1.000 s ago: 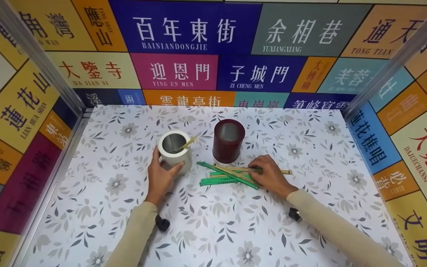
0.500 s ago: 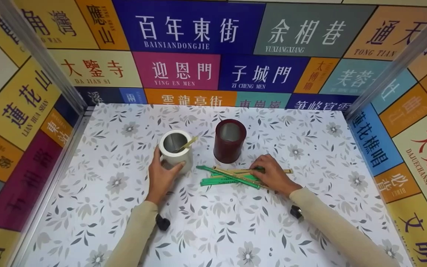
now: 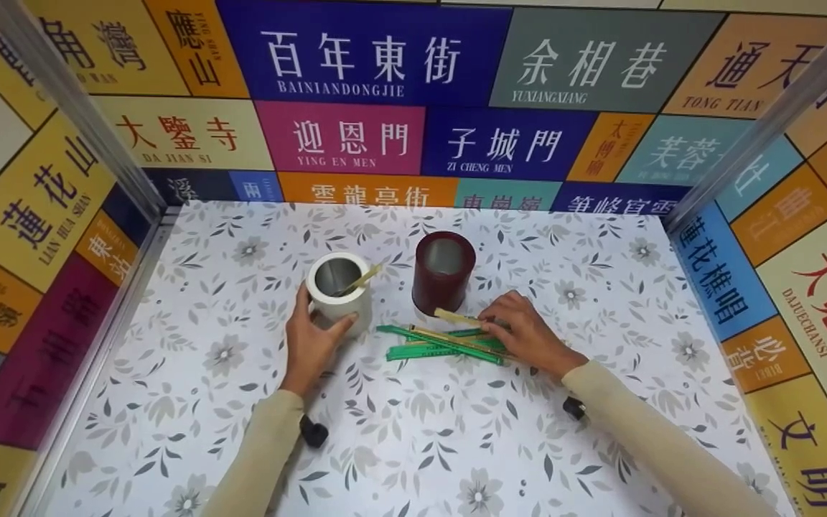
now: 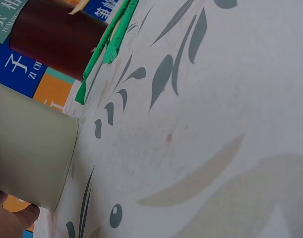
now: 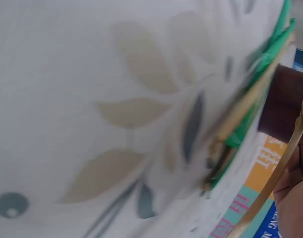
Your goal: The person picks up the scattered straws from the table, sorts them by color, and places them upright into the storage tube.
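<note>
My left hand [image 3: 313, 343] grips the side of an upright white cup [image 3: 358, 307], thumb across its front. A thin tan stick [image 3: 365, 277] leans out of the cup's mouth to the right. My right hand [image 3: 527, 332] pinches one end of another slim tan stick [image 3: 453, 316], whose free end points left, above the pile. Beneath that hand lies a loose pile of slim green and tan sticks [image 3: 421, 351], some with printing; its right end is partly hidden by the fingers. In the right wrist view the pinched stick [image 5: 270, 188] slants down past the fingers.
A dark red cup [image 3: 440, 287] stands upright just behind the pile, right of the white one. The table [image 3: 399, 445] has a leaf-and-flower cover. Printed panels [image 3: 356, 54] wall in the back and both sides, with metal posts [image 3: 744, 151] at the corners.
My right hand has lifted a tan stick from the pile, and its tip now points left near the dark red cup's base. My left hand keeps its grip on the white cup.
</note>
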`<action>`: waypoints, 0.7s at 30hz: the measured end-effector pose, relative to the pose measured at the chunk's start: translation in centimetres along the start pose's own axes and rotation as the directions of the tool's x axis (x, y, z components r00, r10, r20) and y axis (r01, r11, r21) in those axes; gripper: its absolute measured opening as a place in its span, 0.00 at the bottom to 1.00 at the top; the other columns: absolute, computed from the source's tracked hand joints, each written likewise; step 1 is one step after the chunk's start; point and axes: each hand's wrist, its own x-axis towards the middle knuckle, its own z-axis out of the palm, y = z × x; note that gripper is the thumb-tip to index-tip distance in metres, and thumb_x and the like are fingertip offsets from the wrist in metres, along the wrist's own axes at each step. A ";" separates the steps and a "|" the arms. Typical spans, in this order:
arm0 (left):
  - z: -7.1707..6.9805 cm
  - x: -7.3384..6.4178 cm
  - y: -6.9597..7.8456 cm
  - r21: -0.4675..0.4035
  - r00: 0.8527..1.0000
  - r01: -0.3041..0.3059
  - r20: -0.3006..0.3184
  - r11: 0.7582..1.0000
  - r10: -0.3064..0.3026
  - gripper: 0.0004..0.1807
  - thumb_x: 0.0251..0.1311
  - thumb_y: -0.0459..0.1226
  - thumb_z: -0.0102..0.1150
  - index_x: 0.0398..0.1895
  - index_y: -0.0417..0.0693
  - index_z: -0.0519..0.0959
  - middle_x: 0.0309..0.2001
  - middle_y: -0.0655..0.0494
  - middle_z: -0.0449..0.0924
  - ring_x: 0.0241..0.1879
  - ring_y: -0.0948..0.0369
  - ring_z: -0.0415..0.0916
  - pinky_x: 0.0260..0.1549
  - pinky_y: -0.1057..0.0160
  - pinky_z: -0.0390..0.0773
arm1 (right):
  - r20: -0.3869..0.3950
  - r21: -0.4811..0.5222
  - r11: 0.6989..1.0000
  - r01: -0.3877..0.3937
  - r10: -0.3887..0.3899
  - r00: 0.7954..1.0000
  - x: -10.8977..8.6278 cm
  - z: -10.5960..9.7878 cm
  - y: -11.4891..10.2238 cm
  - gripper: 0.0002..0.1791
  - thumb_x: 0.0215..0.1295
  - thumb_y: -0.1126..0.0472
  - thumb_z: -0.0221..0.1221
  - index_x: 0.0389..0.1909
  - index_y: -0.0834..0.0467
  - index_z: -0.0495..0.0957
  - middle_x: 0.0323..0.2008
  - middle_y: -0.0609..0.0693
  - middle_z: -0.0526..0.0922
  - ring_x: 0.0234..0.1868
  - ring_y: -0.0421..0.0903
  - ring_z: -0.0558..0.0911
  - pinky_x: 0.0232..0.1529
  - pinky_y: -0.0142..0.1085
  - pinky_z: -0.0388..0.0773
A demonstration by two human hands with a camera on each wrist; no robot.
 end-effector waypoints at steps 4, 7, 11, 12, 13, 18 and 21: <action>-0.1 0.0 0.0 -0.001 1.000 -0.003 -0.001 1.000 0.003 0.59 0.57 0.40 0.87 0.88 0.51 0.61 0.79 0.45 0.71 0.79 0.49 0.68 0.76 0.45 0.74 | -0.036 0.098 0.994 -0.047 0.050 0.998 0.6 -0.5 -1.8 0.05 0.71 0.67 0.73 0.43 0.56 0.91 0.40 0.46 0.88 0.46 0.49 0.79 0.53 0.40 0.75; -0.1 0.0 0.0 0.004 1.000 0.002 0.000 1.000 -0.002 0.59 0.57 0.40 0.87 0.88 0.50 0.60 0.79 0.45 0.71 0.79 0.49 0.68 0.76 0.45 0.74 | -0.063 0.195 0.974 -0.115 0.130 0.990 1.1 -0.9 -3.2 0.05 0.72 0.67 0.73 0.44 0.54 0.92 0.40 0.47 0.89 0.44 0.53 0.80 0.48 0.42 0.75; -0.1 0.0 0.1 0.013 1.000 0.009 0.004 1.000 -0.009 0.60 0.57 0.39 0.87 0.89 0.49 0.59 0.79 0.44 0.70 0.79 0.49 0.68 0.76 0.46 0.74 | -0.080 0.317 0.925 -0.211 0.248 0.966 2.1 -1.7 -4.9 0.06 0.73 0.67 0.72 0.45 0.53 0.93 0.40 0.52 0.90 0.38 0.52 0.78 0.41 0.43 0.72; -0.1 0.0 0.1 0.016 1.000 0.011 0.005 1.000 -0.011 0.60 0.57 0.39 0.87 0.89 0.49 0.59 0.79 0.43 0.70 0.79 0.49 0.68 0.76 0.45 0.73 | -0.081 0.342 0.912 -0.228 0.271 0.959 2.4 -1.8 -5.3 0.06 0.73 0.67 0.72 0.45 0.54 0.93 0.40 0.53 0.90 0.37 0.51 0.77 0.41 0.41 0.72; -0.1 0.0 0.1 0.017 1.000 0.013 0.005 1.000 -0.013 0.60 0.57 0.39 0.87 0.88 0.49 0.59 0.79 0.43 0.70 0.79 0.49 0.68 0.76 0.45 0.73 | -0.079 0.361 0.900 -0.243 0.289 0.954 2.7 -2.0 -5.7 0.06 0.73 0.67 0.71 0.45 0.54 0.92 0.40 0.53 0.90 0.36 0.49 0.77 0.40 0.39 0.73; -0.1 0.0 0.3 0.018 1.000 0.021 0.004 1.000 -0.021 0.59 0.57 0.38 0.87 0.88 0.49 0.59 0.79 0.44 0.70 0.79 0.49 0.67 0.77 0.45 0.72 | -0.056 0.406 0.869 -0.282 0.332 0.942 4.7 -2.8 -7.5 0.04 0.75 0.64 0.71 0.46 0.55 0.92 0.41 0.51 0.91 0.37 0.46 0.82 0.42 0.34 0.78; 0.0 0.0 0.3 0.016 1.000 0.022 0.007 1.000 -0.022 0.59 0.57 0.38 0.87 0.88 0.50 0.59 0.79 0.44 0.70 0.79 0.48 0.67 0.77 0.44 0.71 | -0.059 0.438 0.853 -0.285 0.344 0.937 6.0 -3.1 -8.3 0.04 0.74 0.64 0.72 0.46 0.57 0.91 0.42 0.51 0.91 0.40 0.47 0.85 0.45 0.34 0.81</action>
